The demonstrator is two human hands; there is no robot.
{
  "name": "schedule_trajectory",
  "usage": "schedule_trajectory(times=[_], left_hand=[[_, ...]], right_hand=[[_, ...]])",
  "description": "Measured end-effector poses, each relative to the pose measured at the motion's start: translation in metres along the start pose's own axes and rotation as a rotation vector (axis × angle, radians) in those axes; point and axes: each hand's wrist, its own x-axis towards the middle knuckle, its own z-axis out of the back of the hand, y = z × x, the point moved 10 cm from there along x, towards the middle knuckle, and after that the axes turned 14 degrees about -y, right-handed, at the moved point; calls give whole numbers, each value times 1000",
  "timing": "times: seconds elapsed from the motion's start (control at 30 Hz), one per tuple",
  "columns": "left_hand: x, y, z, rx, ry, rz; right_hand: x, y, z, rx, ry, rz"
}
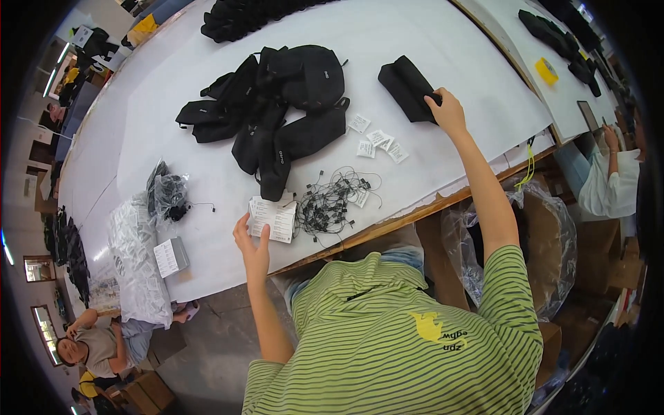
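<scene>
My right hand (449, 113) grips the near right end of a folded black fabric pouch (407, 88), which lies on the white-covered table. My left hand (254, 243) has its thumb and fingers apart at the left edge of a stack of white printed cards (278, 220); the thumb overlaps the cards, and I cannot tell whether it presses on them. Right of the cards lies a tangle of black tag strings (333, 205). Several small white packets (379, 140) sit between the strings and the pouch. Beyond them is a heap of black bags (294, 86).
A clear plastic bag of white packets (138, 256) lies at the table's left, beside a small box (171, 256) and a bag of black strings (166, 190). Below the table's wooden edge (387, 225) stands a plastic-lined carton (546, 242). Other people are at both sides.
</scene>
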Motion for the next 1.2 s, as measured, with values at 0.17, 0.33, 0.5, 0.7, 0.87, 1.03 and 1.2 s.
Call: schedule_trajectory(times=[0.17, 0.33, 0.5, 0.7, 0.87, 1.03, 1.2], left_hand=[[5, 0, -5, 31, -70, -10], [0, -5, -13, 192, -100, -150], [-5, -5, -13, 223, -132, -188], [-7, -3, -11, 211, -149, -177], [-11, -8, -6, 123, -193, -150], [-14, -37, 14, 288, -304, -213], [-2, -20, 8, 227, -157, -123]], right_hand=[[1, 10, -2, -1, -9, 5], [-9, 25, 1, -16, -71, 27], [4, 10, -7, -12, -26, -220], [6, -12, -31, -159, 54, -243], [2, 9, -9, -321, -214, -31], [-57, 135, 15, 340, -25, 338], [-158, 170, 5, 406, 718, 420]])
